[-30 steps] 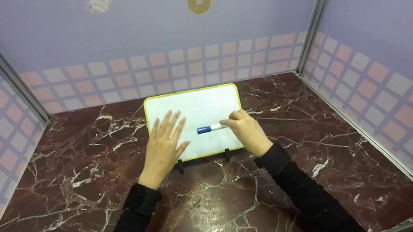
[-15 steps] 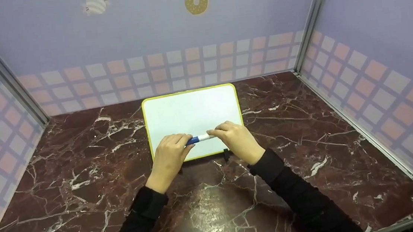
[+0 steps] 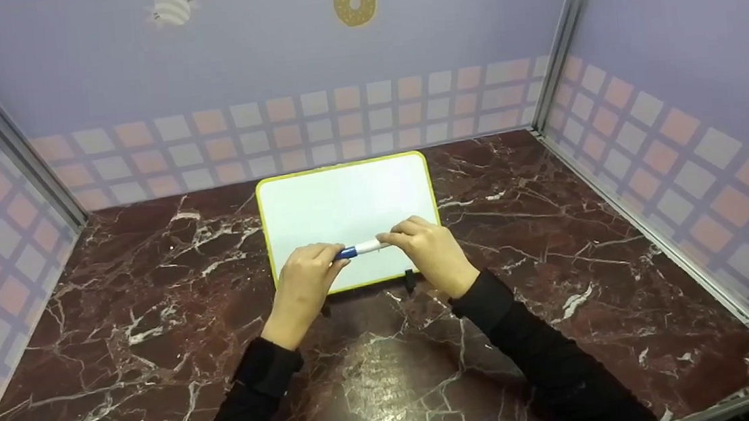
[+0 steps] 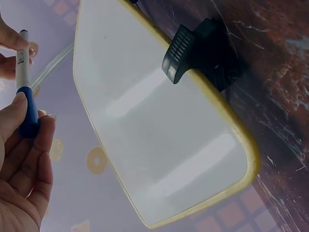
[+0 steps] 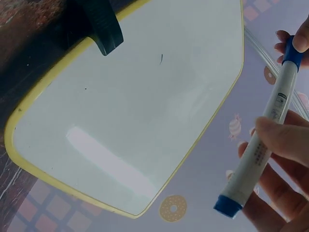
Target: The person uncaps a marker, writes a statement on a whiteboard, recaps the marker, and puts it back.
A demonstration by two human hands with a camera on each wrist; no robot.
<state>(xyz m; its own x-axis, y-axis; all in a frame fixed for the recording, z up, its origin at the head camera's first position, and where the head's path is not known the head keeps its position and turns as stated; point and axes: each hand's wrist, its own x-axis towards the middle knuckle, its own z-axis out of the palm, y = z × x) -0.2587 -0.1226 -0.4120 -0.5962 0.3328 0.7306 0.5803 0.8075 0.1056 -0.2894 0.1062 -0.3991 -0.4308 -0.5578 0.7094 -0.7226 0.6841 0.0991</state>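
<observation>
A whiteboard marker (image 3: 368,246) with a white barrel and blue cap is held level between both hands, in front of a yellow-framed whiteboard (image 3: 347,203). My left hand (image 3: 301,288) pinches the blue cap (image 4: 30,118) between thumb and fingers. The white barrel (image 5: 270,140) is gripped by my right hand (image 3: 434,256), its thumb lying along the side; the barrel's blue end plug (image 5: 228,206) shows beyond the fingers. The cap is on the marker. A small dark stroke (image 5: 161,59) marks the board near its lower edge.
Black feet (image 3: 410,280) clip the whiteboard's bottom edge and prop it on a dark red marbled tabletop (image 3: 174,323). Behind it rises a lilac wall (image 3: 265,50) with printed squares and doughnuts. Metal rails (image 3: 563,38) run along the corners.
My left hand, spread over the board a second ago, has come down and now pinches the marker's cap. My right hand has brought the marker slightly lower and to the left.
</observation>
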